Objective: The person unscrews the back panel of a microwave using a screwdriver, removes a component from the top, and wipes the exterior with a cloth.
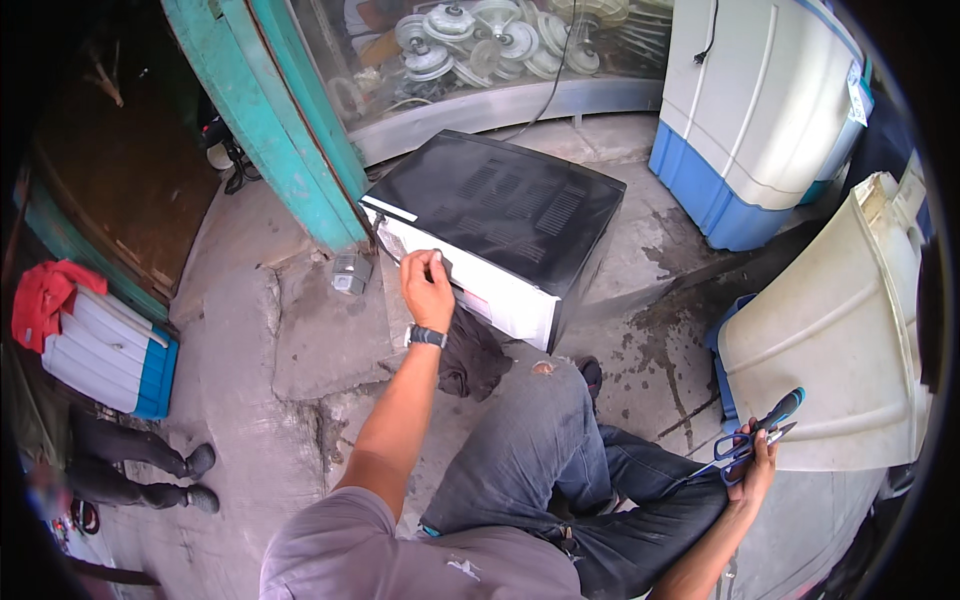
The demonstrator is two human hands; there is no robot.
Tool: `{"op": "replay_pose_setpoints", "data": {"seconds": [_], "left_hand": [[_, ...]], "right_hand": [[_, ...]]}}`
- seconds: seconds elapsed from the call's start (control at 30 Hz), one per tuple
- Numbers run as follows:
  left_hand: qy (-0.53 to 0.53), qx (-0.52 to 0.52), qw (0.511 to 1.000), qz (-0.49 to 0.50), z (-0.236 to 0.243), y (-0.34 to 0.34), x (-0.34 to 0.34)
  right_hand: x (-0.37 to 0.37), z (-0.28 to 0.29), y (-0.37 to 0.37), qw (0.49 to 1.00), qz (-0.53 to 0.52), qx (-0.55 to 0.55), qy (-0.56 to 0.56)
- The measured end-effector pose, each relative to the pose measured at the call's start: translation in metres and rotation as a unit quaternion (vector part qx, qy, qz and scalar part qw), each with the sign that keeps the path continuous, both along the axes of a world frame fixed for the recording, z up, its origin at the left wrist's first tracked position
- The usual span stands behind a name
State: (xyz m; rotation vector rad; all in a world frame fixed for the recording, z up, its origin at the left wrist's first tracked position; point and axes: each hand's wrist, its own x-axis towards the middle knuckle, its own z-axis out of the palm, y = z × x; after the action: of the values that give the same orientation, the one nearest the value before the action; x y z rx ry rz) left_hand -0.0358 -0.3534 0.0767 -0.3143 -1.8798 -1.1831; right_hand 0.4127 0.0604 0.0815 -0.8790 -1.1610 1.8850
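Working from the middle of the view, the biggest thing is the glass display case (520, 112) at 12 o'clock, stuffed with white wheels (480, 42). A cream plastic shell (840, 330) leans in at 3 o'clock, a white-and-blue casing (745, 110) stands at 2, and a black box (490, 200) sits on the ground just towards 12, white face this way. It's a bit hemmed in tbh: teal post (270, 120) by its 10 o'clock corner, bent knee (540, 390) and bunched dark cloth (470, 355) on the near side. Over at 9 there's a white-and-blue bin (100, 355) with a red cloth (45, 300) on it, plus someone else's legs (130, 460) at 8. Small grey block (350, 272) by the post's foot. Hands are well apart: the left hand (428, 290), fingers curled, is at the white face near a black cord (378, 225), can't tell if it's gripping anything; the right hand (755, 468), at 4 o'clock, is closed around scissors (740, 460) and a teal-and-black-handled tool (780, 408).
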Motion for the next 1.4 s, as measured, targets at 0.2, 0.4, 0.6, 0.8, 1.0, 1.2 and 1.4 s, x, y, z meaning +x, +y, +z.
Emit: {"op": "replay_pose_setpoints", "data": {"seconds": [0.2, 0.4, 0.6, 0.8, 1.0, 1.2, 1.4], "left_hand": [[0.048, -0.084, 0.987, -0.13, 0.0, 0.062, 0.095], [0.021, -0.011, 1.0, -0.02, -0.002, 0.031, 0.035], [0.038, -0.045, 0.997, -0.055, 0.01, 0.064, 0.064], [0.099, -0.154, 0.962, -0.202, 0.002, 0.09, 0.108], [0.108, -0.258, 0.927, -0.252, -0.023, 0.076, 0.107], [0.091, -0.087, 0.972, -0.2, 0.032, 0.1, 0.122], [0.13, -0.124, 0.969, -0.168, 0.024, 0.102, 0.103]], "right_hand": [[0.001, -0.002, 0.001, 1.0, -0.006, 0.007, 0.007], [0.006, -0.001, 0.0, 1.0, -0.005, 0.009, 0.007], [0.013, -0.006, 0.005, 0.999, -0.014, -0.006, 0.038], [0.002, -0.001, -0.004, 1.0, 0.016, 0.026, 0.003], [0.009, -0.001, -0.003, 1.0, -0.005, 0.013, 0.026], [0.014, -0.008, 0.004, 1.0, 0.013, 0.002, 0.022], [0.012, -0.002, -0.004, 0.999, -0.031, 0.008, 0.022]]}}
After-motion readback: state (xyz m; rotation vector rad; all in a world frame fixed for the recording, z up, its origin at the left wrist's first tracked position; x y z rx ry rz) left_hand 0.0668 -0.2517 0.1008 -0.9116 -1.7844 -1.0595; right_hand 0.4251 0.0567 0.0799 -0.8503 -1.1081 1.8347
